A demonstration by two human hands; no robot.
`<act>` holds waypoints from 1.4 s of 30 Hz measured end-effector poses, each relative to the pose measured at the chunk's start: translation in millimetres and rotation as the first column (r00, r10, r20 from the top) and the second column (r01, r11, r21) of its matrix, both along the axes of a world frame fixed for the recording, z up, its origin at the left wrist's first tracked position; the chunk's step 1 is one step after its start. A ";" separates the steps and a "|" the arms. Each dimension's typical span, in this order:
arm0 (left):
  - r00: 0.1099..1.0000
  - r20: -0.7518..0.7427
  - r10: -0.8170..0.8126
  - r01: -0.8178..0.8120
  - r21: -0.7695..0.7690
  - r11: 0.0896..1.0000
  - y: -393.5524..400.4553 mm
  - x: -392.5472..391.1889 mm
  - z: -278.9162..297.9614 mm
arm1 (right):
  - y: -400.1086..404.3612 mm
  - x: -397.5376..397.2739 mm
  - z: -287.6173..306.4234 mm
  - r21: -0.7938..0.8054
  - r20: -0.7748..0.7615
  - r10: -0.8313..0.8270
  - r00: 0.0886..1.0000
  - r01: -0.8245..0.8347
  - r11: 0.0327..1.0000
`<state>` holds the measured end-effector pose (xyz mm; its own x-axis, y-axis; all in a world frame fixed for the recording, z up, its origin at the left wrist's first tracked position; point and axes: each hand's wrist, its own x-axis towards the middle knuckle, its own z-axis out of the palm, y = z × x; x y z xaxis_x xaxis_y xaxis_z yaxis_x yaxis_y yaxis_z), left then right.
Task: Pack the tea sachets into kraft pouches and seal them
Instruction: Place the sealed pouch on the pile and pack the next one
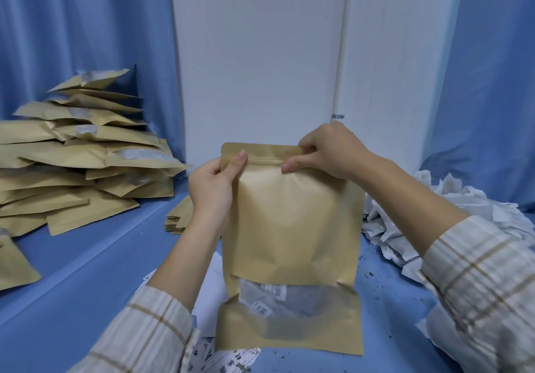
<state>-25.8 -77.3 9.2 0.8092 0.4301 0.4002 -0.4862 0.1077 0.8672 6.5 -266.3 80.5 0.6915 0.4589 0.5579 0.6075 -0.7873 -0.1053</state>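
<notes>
A tall kraft pouch (292, 222) stands upright on the blue table in front of me. Tea sachets (266, 297) show through its clear window near the bottom. My left hand (212, 184) pinches the pouch's top left corner at the zip strip, thumb on the front. My right hand (327, 149) pinches the top edge toward the right, thumb lying along the zip line. The top looks pressed flat between my fingers.
A big heap of filled kraft pouches (78, 158) lies at the left. A short stack of flat pouches (179, 216) sits behind my left wrist. Loose white sachets (451, 216) are piled at the right. Printed labels (228, 362) lie near the front edge. Blue curtains and a white panel stand behind.
</notes>
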 end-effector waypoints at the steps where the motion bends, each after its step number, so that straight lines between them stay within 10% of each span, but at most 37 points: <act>1: 1.000 0.002 -0.007 0.007 -0.009 1.000 1.0 -0.1 0.5 | -0.8 0.2 -1.2 0.024 -0.003 0.007 1.000 -0.007 1.000; 18: 0.999 0.008 0.040 -0.041 0.137 0.990 -13.2 4.9 -3.1 | 57.8 1.4 -25.2 0.054 0.405 -0.284 0.869 0.288 0.956; 42: 0.980 0.021 0.196 -0.192 0.314 0.930 14.2 1.9 -20.2 | 12.3 23.8 -36.1 0.177 0.190 -0.352 0.916 0.321 0.930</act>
